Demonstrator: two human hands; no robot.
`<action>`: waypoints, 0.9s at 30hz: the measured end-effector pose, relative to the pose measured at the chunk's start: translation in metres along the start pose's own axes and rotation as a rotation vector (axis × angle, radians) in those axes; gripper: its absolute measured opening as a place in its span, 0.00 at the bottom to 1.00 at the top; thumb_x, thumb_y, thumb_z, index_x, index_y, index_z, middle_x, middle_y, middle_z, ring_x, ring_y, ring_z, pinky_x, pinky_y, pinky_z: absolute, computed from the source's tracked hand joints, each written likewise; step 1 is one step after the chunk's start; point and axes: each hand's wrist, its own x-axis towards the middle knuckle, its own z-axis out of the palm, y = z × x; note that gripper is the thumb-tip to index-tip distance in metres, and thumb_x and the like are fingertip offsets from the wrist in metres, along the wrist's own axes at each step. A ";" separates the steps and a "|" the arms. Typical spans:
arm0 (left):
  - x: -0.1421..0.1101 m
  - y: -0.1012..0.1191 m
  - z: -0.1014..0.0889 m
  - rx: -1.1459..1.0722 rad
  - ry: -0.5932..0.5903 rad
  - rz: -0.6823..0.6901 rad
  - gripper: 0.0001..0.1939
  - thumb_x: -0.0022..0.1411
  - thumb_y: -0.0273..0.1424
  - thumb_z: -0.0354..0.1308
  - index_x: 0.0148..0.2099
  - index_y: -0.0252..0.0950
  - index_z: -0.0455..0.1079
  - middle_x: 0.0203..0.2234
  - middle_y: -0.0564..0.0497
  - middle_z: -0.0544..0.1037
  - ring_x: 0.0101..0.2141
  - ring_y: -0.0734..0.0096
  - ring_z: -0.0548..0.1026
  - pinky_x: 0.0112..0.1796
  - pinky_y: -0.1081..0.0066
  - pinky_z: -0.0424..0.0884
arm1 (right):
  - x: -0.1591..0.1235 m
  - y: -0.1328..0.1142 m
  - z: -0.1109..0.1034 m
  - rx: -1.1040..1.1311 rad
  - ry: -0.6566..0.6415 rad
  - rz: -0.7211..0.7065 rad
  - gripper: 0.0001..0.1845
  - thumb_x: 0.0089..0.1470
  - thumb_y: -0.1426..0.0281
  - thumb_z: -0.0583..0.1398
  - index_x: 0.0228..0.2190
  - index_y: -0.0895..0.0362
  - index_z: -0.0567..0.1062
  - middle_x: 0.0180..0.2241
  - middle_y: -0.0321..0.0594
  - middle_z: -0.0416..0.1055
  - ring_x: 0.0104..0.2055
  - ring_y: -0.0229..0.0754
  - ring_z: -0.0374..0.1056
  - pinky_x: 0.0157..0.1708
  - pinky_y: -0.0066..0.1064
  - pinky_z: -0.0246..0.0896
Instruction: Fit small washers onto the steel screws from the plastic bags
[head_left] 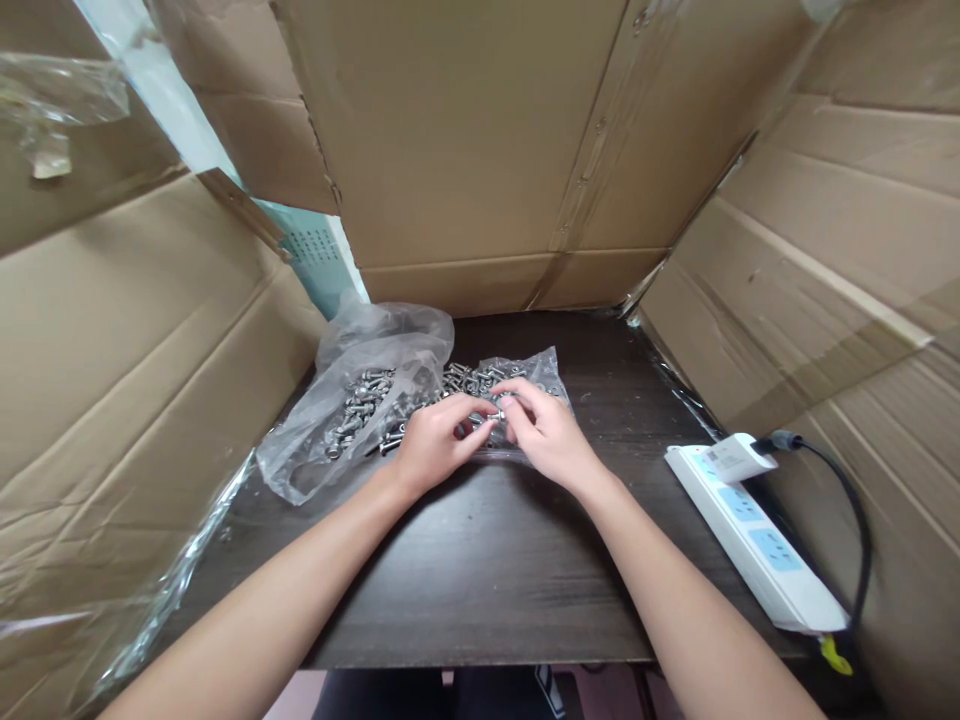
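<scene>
Between my two hands is a small silver bolt (495, 415), pinched by the fingertips from both sides. My left hand (442, 435) is closed, with thumb and forefinger at the bolt's left end. My right hand (544, 430) closes on its right end, the fingers bent over it. Just behind the hands lies a pile of metal bolts (469, 378), partly covered by the fingers. More bolts (364, 405) show through a clear plastic bag (292, 455) to the left. A second clear bag (546, 368) lies under and behind my right hand.
A white power strip (795, 590) lies along the right side of the dark table (480, 570), with a white plug adapter (739, 457) and a black cable (855, 490). Cardboard walls (480, 150) enclose the table at the back, left and right.
</scene>
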 end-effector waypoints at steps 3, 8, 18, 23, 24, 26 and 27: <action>0.000 0.000 0.000 0.004 0.013 -0.009 0.05 0.69 0.28 0.61 0.46 0.36 0.76 0.36 0.51 0.82 0.28 0.76 0.77 0.32 0.76 0.73 | 0.000 -0.001 -0.001 -0.012 0.036 0.013 0.15 0.66 0.64 0.53 0.46 0.55 0.75 0.30 0.37 0.73 0.27 0.39 0.67 0.32 0.31 0.62; 0.001 0.000 -0.001 -0.002 0.002 -0.005 0.05 0.70 0.28 0.61 0.47 0.36 0.76 0.37 0.50 0.83 0.29 0.75 0.78 0.32 0.76 0.74 | 0.000 -0.002 0.000 0.067 -0.044 -0.001 0.17 0.61 0.66 0.58 0.51 0.54 0.73 0.36 0.38 0.75 0.29 0.37 0.68 0.30 0.29 0.62; 0.001 0.000 -0.001 0.002 -0.006 -0.013 0.06 0.70 0.29 0.60 0.47 0.36 0.77 0.37 0.50 0.83 0.29 0.75 0.77 0.32 0.76 0.74 | 0.001 0.000 0.001 0.084 -0.027 -0.012 0.18 0.62 0.65 0.57 0.52 0.55 0.72 0.34 0.37 0.73 0.29 0.38 0.68 0.31 0.30 0.63; 0.001 0.000 -0.001 -0.002 -0.001 -0.014 0.06 0.70 0.28 0.60 0.47 0.36 0.77 0.37 0.50 0.83 0.28 0.75 0.77 0.32 0.75 0.75 | 0.001 -0.001 0.001 0.036 -0.002 0.007 0.15 0.65 0.64 0.54 0.49 0.55 0.74 0.34 0.37 0.74 0.29 0.38 0.68 0.33 0.32 0.63; 0.001 -0.001 -0.001 -0.004 0.002 -0.019 0.06 0.70 0.29 0.60 0.47 0.36 0.77 0.37 0.50 0.83 0.28 0.75 0.77 0.32 0.75 0.75 | 0.001 -0.001 0.001 0.061 -0.009 -0.002 0.16 0.64 0.65 0.56 0.50 0.55 0.73 0.38 0.39 0.75 0.30 0.37 0.68 0.33 0.31 0.63; 0.001 -0.002 -0.002 -0.009 0.001 -0.022 0.06 0.70 0.29 0.60 0.47 0.36 0.77 0.37 0.49 0.83 0.29 0.74 0.78 0.32 0.75 0.75 | 0.000 -0.002 0.001 0.097 -0.032 -0.014 0.17 0.61 0.66 0.59 0.52 0.54 0.72 0.43 0.40 0.75 0.29 0.36 0.68 0.31 0.30 0.64; 0.001 -0.002 -0.002 -0.011 0.000 -0.021 0.06 0.70 0.29 0.60 0.47 0.36 0.77 0.38 0.49 0.83 0.29 0.74 0.78 0.32 0.75 0.75 | 0.000 -0.002 0.002 0.098 -0.036 -0.017 0.18 0.60 0.67 0.59 0.52 0.54 0.72 0.43 0.40 0.75 0.29 0.35 0.68 0.31 0.30 0.64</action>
